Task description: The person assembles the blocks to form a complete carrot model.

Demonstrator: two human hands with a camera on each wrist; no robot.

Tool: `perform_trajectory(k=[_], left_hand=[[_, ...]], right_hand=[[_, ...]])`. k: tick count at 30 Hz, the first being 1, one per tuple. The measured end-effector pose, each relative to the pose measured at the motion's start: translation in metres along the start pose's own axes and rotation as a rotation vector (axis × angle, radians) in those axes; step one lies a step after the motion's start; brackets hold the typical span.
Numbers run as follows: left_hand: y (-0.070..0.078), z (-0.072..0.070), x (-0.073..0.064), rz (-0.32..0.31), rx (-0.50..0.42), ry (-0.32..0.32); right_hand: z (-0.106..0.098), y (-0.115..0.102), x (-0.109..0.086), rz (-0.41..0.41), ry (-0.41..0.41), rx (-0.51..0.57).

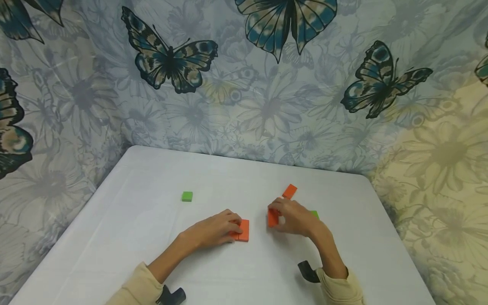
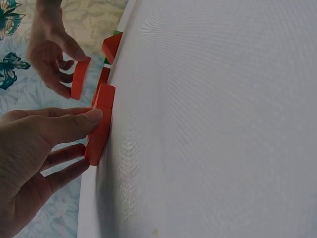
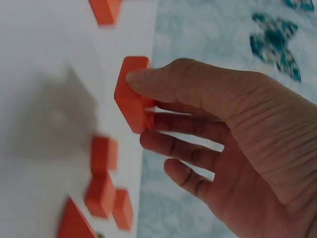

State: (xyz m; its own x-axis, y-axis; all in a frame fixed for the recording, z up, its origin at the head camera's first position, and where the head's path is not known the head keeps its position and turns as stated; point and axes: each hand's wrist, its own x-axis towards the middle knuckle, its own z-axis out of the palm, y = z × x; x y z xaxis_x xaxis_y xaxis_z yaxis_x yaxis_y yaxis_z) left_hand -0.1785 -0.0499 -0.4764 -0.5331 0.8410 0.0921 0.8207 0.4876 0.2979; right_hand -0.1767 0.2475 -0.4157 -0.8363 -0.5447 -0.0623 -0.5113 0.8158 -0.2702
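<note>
In the head view my left hand [image 1: 221, 228] has its fingers over an orange block on the white table, beside an orange rectangular block [image 1: 245, 231]. The left wrist view shows its thumb and fingers pinching the sides of this orange block pair [image 2: 101, 126]. To the right, my right hand [image 1: 293, 217] holds another orange block [image 1: 272, 218] between thumb and fingers. In the right wrist view the thumb presses the broad face of this held block [image 3: 131, 91]. An orange block [image 1: 289, 191] lies just behind the right hand.
A green square block [image 1: 187, 196] lies at the left on the white table [image 1: 152, 178]. Another green block [image 1: 314, 214] is partly hidden behind the right hand. An orange triangular block [image 3: 74, 223] appears low in the right wrist view. Butterfly-patterned cloth [image 1: 267, 118] hangs behind the table.
</note>
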Motion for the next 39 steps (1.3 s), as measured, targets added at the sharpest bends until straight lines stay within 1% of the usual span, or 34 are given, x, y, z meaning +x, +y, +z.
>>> perform_trajectory(k=[2, 4, 8, 11, 18, 22, 25, 27, 29, 31, 33, 34, 35, 36, 39], left_hand=[[0.000, -0.001, 0.000, 0.003, -0.004, 0.004], [-0.001, -0.001, 0.001, 0.008, -0.011, 0.010], [-0.001, 0.000, 0.002, 0.025, -0.028, 0.025], [-0.002, 0.002, 0.003, 0.032, -0.029, 0.040], [-0.002, 0.004, 0.004, 0.011, -0.031, 0.064], [-0.002, 0.006, 0.003, 0.005, -0.026, 0.079], [-0.003, 0.007, 0.002, 0.018, -0.007, 0.095], [-0.003, 0.007, 0.002, 0.032, 0.012, 0.107], [-0.004, 0.007, 0.001, 0.046, 0.026, 0.119], [-0.005, 0.006, 0.000, 0.055, 0.039, 0.118], [-0.005, 0.006, 0.000, 0.060, 0.040, 0.106], [-0.005, 0.005, -0.001, 0.060, 0.036, 0.096], [-0.006, 0.005, -0.001, 0.059, 0.035, 0.084], [-0.006, 0.004, -0.002, 0.057, 0.031, 0.073], [-0.006, 0.003, -0.003, 0.040, 0.007, 0.050]], right_hand=[[0.009, -0.013, 0.004, -0.048, -0.027, -0.004], [0.020, -0.023, 0.008, -0.061, -0.050, -0.011], [0.040, -0.036, 0.015, -0.039, -0.072, -0.018], [0.048, -0.040, 0.018, -0.033, -0.065, -0.014], [0.053, -0.041, 0.021, -0.050, -0.021, -0.028], [0.053, -0.040, 0.023, -0.050, -0.025, -0.028], [0.049, -0.036, 0.021, -0.028, -0.037, 0.017], [0.043, -0.032, 0.018, 0.005, -0.010, 0.042], [0.038, -0.026, 0.015, 0.037, 0.065, 0.003], [0.035, -0.018, 0.013, 0.081, 0.144, -0.106], [0.035, -0.010, 0.012, 0.119, 0.195, -0.236], [0.036, -0.006, 0.011, 0.127, 0.206, -0.295], [0.037, -0.003, 0.011, 0.131, 0.202, -0.329], [0.038, 0.000, 0.009, 0.128, 0.194, -0.339], [0.042, 0.004, 0.008, 0.102, 0.171, -0.290]])
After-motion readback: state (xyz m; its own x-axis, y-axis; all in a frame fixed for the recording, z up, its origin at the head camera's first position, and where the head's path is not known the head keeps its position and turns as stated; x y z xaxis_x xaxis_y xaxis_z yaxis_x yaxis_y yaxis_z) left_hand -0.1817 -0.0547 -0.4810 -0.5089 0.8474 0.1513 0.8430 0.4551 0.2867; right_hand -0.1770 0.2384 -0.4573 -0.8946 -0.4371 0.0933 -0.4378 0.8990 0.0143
